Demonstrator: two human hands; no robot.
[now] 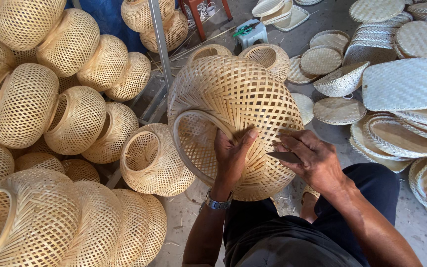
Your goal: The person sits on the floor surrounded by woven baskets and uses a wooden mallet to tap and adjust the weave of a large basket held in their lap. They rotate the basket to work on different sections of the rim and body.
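A round woven bamboo basket [238, 99] rests on my lap, its open rim facing left. My left hand [231, 158] grips the basket near the rim, thumb pressed on the weave; a metal watch sits on that wrist. My right hand [310, 160] lies against the basket's right side and holds a small dark knife blade [283, 156], its tip pointing left at the woven strips. I sit in dark trousers, legs below the basket.
Several similar woven baskets [70, 113] are piled at the left and lower left. Flat woven trays and lids [396, 84] are stacked on the concrete floor at the right. A metal pole [160, 39] and a red stool [198, 15] stand behind.
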